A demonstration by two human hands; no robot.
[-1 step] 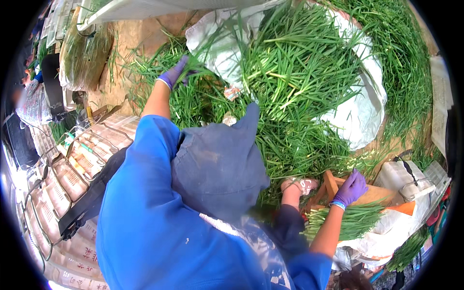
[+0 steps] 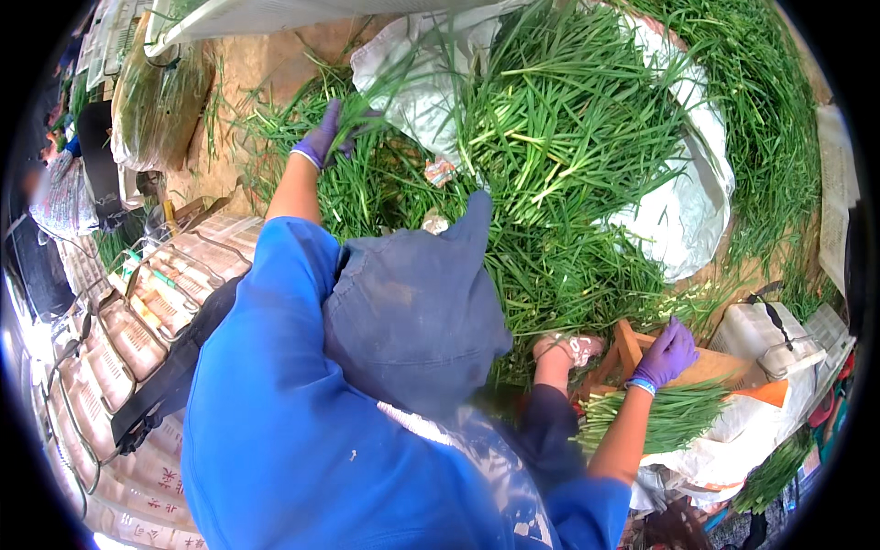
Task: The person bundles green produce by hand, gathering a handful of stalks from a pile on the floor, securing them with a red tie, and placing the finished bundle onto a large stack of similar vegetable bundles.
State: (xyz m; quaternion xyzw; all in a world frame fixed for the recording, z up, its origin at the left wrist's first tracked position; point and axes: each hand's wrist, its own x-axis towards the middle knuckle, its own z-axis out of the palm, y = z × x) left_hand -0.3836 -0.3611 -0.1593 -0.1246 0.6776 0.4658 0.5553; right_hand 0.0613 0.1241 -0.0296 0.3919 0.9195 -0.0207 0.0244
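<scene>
My left hand (image 2: 321, 140), in a purple glove, is at the left of a loose heap of long green chives (image 2: 335, 197). Its thumb points up and its fingers close round a few chive leaves (image 2: 392, 84), which trail up to the right. My right hand (image 2: 667, 355), also gloved in purple, is closed above a wooden stand (image 2: 720, 365). Whatever is in its fingers is hidden. Under the right wrist lies a neat bundle of chives (image 2: 669, 419). A big pile of chives (image 2: 568, 119) rests on a white woven sack (image 2: 674, 220) ahead.
More chives (image 2: 770, 137) are spread along the far right. A white plastic box (image 2: 765, 339) stands beyond the wooden stand. Plastic crates (image 2: 119, 367) line the left, and a clear bag of chives (image 2: 165, 101) stands at the upper left. A shoe (image 2: 573, 350) is beside the stand.
My left hand has shifted slightly left and down, with the chive leaves still in it. The right hand has hardly moved.
</scene>
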